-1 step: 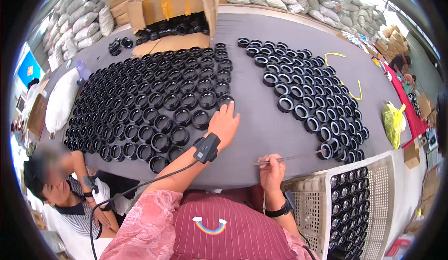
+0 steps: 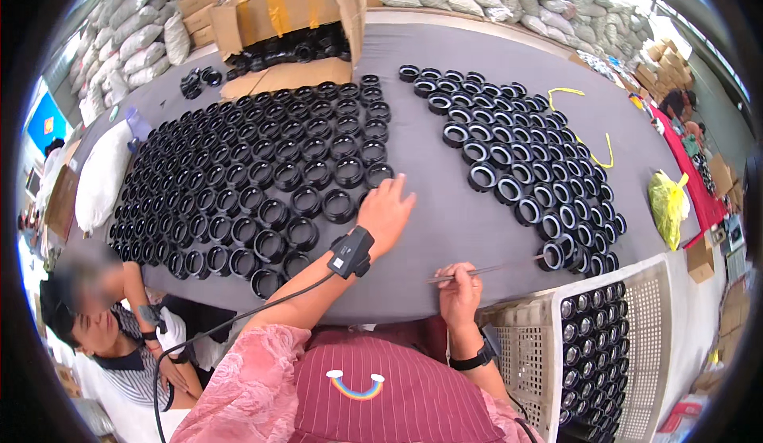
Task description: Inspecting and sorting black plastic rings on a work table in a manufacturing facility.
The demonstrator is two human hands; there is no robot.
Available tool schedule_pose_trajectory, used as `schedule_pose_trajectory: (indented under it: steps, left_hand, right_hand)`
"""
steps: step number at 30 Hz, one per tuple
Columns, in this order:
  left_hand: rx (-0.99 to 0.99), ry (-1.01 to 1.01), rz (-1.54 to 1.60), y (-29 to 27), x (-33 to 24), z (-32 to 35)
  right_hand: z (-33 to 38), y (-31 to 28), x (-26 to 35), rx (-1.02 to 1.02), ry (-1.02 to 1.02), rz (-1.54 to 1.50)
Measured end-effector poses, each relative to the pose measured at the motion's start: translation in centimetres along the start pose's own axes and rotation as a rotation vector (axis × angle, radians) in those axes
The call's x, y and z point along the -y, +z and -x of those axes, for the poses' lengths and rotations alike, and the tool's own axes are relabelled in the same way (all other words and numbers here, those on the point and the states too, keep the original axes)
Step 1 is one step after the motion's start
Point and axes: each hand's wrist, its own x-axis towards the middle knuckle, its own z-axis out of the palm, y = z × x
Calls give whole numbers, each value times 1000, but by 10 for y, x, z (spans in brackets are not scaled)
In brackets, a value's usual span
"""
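Note:
My left hand (image 2: 387, 214) is over the grey table (image 2: 413, 165), its fingers spread and holding nothing. Its fingertips are beside a black ring (image 2: 379, 175) at the right edge of a large block of upright black rings (image 2: 287, 175). Closer to me, my right hand (image 2: 459, 296) grips a thin metal tool that looks like tweezers (image 2: 486, 269). The tool points right, its tip near a ring (image 2: 550, 257) at the near end of a second group. The rings there (image 2: 501, 154) show pale inner rims.
An opened carton (image 2: 294, 10) of black parts stands at the far side. A plastic crate (image 2: 520, 363) with stacked black rings is at my lower right. Yellow ties (image 2: 608, 153) and a yellow bag (image 2: 668, 205) lie right. Another person (image 2: 131, 355) sits at the left.
My left fingers have come off the ring at the block's edge and shifted slightly right. My right hand keeps its grip on the tool. The whole view has shifted a little.

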Motion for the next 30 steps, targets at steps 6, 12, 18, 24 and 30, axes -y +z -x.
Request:
schedule_pose_trajectory:
  steps: [6, 12, 18, 24, 30]
  left_hand:
    - [36, -50, 552, 16, -74, -75]
    - [207, -124, 519, 54, -90, -106]
    - [267, -45, 442, 10, -74, -15]
    - [264, 2, 616, -59, -26, 112]
    - [78, -165, 925, -69, -18, 149]
  right_hand:
    - [4, -3, -1, 18, 25, 14]
    - [10, -3, -6, 74, 21, 146]
    - [12, 0, 4, 20, 38, 130]
    - [12, 9, 7, 87, -120, -151]
    - [34, 42, 4, 284, -33, 583]
